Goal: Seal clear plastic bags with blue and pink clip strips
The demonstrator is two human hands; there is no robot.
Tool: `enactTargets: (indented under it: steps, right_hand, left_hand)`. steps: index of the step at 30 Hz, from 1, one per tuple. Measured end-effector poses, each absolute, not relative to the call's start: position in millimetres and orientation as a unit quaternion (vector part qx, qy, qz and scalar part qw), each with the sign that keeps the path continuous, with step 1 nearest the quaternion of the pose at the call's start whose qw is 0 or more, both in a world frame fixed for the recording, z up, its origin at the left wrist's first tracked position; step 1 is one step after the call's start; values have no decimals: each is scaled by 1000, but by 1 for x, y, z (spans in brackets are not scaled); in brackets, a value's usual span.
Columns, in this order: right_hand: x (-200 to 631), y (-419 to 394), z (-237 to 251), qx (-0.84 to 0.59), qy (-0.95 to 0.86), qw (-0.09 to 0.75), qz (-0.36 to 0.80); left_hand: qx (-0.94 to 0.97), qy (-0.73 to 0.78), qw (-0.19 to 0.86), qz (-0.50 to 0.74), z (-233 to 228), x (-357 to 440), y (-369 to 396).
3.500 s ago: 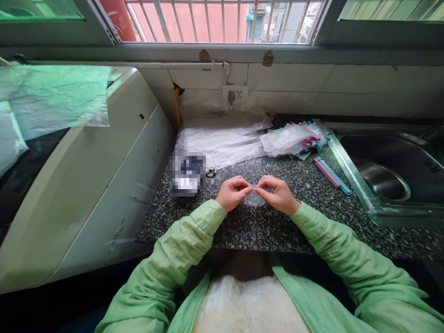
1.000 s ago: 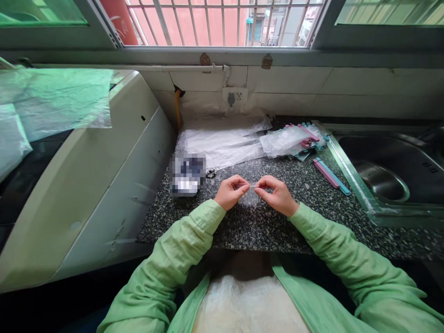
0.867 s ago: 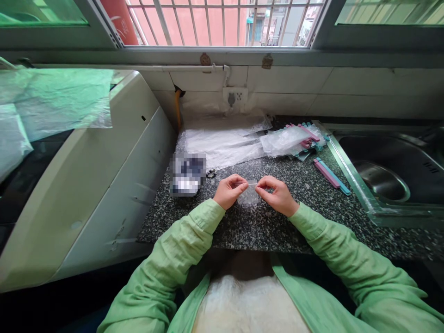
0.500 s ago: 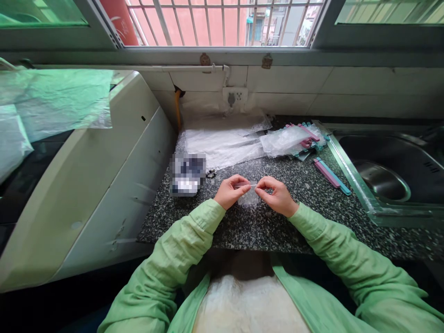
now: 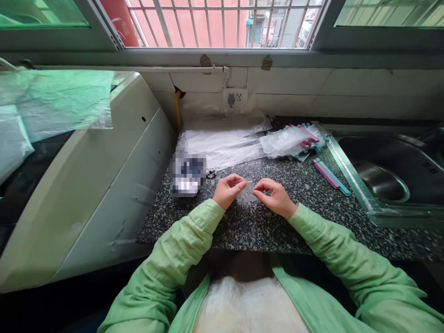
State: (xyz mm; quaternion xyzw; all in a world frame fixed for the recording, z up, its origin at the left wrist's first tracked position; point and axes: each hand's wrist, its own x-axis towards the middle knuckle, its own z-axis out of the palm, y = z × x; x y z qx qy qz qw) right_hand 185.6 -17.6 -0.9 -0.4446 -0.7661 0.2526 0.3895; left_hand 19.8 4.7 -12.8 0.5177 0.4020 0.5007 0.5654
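A small clear plastic bag (image 5: 247, 193) is between my hands, just above the speckled counter. My left hand (image 5: 229, 190) pinches its upper left edge between thumb and fingers. The fingertips of my right hand (image 5: 274, 196) are closed together at the bag's right edge. Whatever may be inside the bag is too small and see-through to make out. A small dark clip-like object (image 5: 211, 174) lies beyond my left hand, beside a blurred-out item (image 5: 188, 175).
Large plastic sheets (image 5: 222, 143) cover the back of the granite counter (image 5: 243, 226). To their right lie clear bags (image 5: 282, 140) and several pink and teal sealing clips. A pink clip (image 5: 326, 174) and a blue clip (image 5: 333, 177) lie near the steel sink (image 5: 367, 143).
The bag has tilted up, and its top edge now slants instead of lying level between my fingers. My right fingertips have shifted slightly down and left.
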Motion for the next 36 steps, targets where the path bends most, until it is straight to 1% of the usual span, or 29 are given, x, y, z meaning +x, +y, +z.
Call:
enactTargets:
  steps: [7,16,21,27,30,36]
  right_hand:
    - [185,-19,-3,-431,-789,372,231]
    - [184,-20,-2,-423,-797,368,224]
    - [186,-19,-1,-424,-796,362,233]
    - [186,-19,4,-448,-761,406,233]
    - [185,-18,5,-441,-761,415,232]
    - [188,-18,6,-444,-745,443,226]
  left_hand:
    - [498,400,601,481,-9,19,4]
    - [517,391,574,500,-9,19,4]
    - [511,394,583,493,-8,19,4]
    - [540,383,591,461,-7,22,1]
    - [553,379,591,450,-9,24,0]
    - [553,380,582,459,-8,21,2]
